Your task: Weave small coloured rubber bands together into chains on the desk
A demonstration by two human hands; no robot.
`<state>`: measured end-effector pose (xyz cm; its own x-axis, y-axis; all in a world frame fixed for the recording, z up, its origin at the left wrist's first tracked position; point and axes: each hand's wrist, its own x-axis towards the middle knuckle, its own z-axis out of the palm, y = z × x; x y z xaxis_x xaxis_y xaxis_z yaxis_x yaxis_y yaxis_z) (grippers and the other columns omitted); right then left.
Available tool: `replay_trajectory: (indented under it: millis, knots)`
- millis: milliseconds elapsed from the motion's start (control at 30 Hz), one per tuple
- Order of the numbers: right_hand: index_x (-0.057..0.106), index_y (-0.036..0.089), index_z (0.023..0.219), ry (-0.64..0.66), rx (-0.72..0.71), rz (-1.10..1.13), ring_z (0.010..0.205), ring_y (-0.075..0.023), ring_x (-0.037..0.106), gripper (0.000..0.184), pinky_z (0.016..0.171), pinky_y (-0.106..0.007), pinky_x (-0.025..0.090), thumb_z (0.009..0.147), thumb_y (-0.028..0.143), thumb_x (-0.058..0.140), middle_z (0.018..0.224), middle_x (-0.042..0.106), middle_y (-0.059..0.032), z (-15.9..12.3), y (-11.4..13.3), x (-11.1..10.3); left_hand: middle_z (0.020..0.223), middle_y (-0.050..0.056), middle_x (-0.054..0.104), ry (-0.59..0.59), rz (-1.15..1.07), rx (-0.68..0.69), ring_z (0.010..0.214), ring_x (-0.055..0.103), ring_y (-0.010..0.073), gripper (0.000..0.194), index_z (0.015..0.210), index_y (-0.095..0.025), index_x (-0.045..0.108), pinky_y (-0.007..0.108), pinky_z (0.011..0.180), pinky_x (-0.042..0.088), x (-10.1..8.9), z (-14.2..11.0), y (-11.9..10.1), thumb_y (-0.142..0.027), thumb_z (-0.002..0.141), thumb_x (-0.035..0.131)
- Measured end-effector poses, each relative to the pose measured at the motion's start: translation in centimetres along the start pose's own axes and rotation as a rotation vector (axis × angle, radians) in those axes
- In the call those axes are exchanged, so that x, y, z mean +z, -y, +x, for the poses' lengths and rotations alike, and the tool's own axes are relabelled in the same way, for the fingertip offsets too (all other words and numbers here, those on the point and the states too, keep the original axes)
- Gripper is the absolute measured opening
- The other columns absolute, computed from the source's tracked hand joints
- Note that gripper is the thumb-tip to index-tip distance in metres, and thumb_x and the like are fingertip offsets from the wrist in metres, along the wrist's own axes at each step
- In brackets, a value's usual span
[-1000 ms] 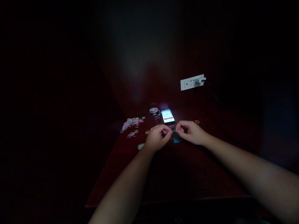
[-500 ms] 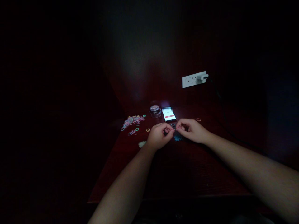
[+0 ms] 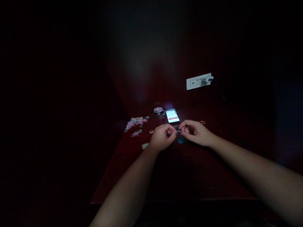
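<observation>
My left hand [image 3: 163,137] pinches a small pale elastic band [image 3: 179,131] between thumb and forefinger. Opposite it, my right hand [image 3: 198,133] grips the other end, so the band spans the short gap between my fingertips. Just below the right fingers lies a cluster of blue elastic bands [image 3: 181,140]. A pale yellow-green bunch of bands [image 3: 145,145] sits partly behind my left wrist. Beyond my fingertips is a single bluish band [image 3: 176,127]. My fingers hide part of the held band.
On the dark red table [image 3: 175,176], a heap of mixed pastel bands [image 3: 137,122] lies at the left, with a few loose ones near it. A clear round jar [image 3: 158,113] stands beside a lit phone [image 3: 173,116]. A wall socket [image 3: 199,81] holds a plug with a cable.
My right fingers have drawn slightly away from the left, and more of the pale band shows between them. The whole view has shifted a little.
</observation>
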<state>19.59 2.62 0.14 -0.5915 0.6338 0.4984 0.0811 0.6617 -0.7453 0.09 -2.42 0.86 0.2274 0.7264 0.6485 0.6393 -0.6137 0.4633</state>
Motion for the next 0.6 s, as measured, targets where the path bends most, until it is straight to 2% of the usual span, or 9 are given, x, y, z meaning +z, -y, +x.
replay_trajectory:
  millis: [167, 600]
  knots:
    - [0.059, 0.016, 0.075, -0.043, -0.043, -0.102, 0.054, -0.0104, 0.044, 0.011, 0.051, -0.024, 0.035, 0.081, 0.026, 0.058, 0.062, 0.05, 0.0008, 0.08, 0.05, -0.02, 0.073, 0.002, 0.064, 0.016, -0.012, 0.001, 0.063, 0.054, 0.01, 0.006, 0.077, -0.016, 0.063, 0.022, 0.059, 0.043, 0.06, 0.03, -0.16, -0.019, 0.079, 0.06]
    - [0.058, 0.015, 0.075, -0.037, -0.056, -0.144, 0.055, -0.0102, 0.045, 0.008, 0.052, -0.023, 0.037, 0.08, 0.021, 0.056, 0.065, 0.051, 0.0004, 0.13, 0.19, -0.05, 0.073, 0.002, 0.063, 0.026, -0.003, -0.012, 0.064, 0.053, 0.0104, 0.006, 0.076, -0.016, 0.063, 0.022, 0.06, 0.043, -0.13, 0.03, -0.01, -0.019, 0.08, 0.058]
